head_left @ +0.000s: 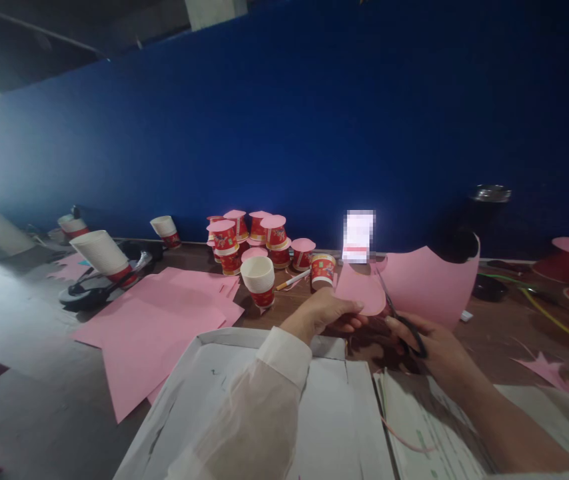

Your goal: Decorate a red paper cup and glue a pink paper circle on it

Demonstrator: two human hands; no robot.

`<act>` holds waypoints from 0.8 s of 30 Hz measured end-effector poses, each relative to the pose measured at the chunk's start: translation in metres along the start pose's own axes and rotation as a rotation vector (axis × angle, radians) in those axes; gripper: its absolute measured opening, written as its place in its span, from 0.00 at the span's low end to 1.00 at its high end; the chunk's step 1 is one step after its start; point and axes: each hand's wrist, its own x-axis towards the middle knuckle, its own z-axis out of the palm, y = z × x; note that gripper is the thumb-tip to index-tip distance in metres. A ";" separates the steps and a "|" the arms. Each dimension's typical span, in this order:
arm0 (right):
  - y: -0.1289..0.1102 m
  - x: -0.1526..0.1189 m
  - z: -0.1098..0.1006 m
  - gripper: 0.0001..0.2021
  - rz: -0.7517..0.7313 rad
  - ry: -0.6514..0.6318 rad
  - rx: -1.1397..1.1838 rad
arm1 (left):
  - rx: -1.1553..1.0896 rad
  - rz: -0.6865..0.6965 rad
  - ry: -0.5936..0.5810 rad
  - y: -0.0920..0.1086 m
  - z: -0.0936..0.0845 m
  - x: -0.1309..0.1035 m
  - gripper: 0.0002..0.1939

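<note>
My left hand (327,313) pinches a sheet of pink paper (362,293) at its rounded, partly cut edge, thumb on top. My right hand (417,337) is closed round the handles of black scissors (389,300), whose blades lie against the paper just right of the rounded part. From there the rest of the sheet (427,283) spreads to the right and curls up at its far end. Beyond my left hand a red paper cup (323,270) stands upside down. The fingers of my right hand inside the scissor handles are partly hidden.
Red cups with pink paper tops (248,237) stand stacked along the blue partition (284,133). Nested white-and-red cups (258,280) are in front. Pink sheets (159,327) lie left, a white box (334,413) nearest me. A lit phone-like screen (357,235), blurred out, stands behind the paper.
</note>
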 end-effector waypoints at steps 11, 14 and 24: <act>-0.004 -0.003 0.000 0.24 -0.017 0.004 -0.043 | 0.002 0.010 0.007 -0.001 -0.001 0.001 0.07; -0.007 -0.005 0.002 0.23 -0.011 0.003 -0.032 | -0.002 0.008 0.003 0.000 -0.002 0.000 0.06; -0.009 -0.007 0.001 0.24 -0.024 0.025 -0.045 | -0.006 0.023 0.000 -0.002 -0.004 0.002 0.07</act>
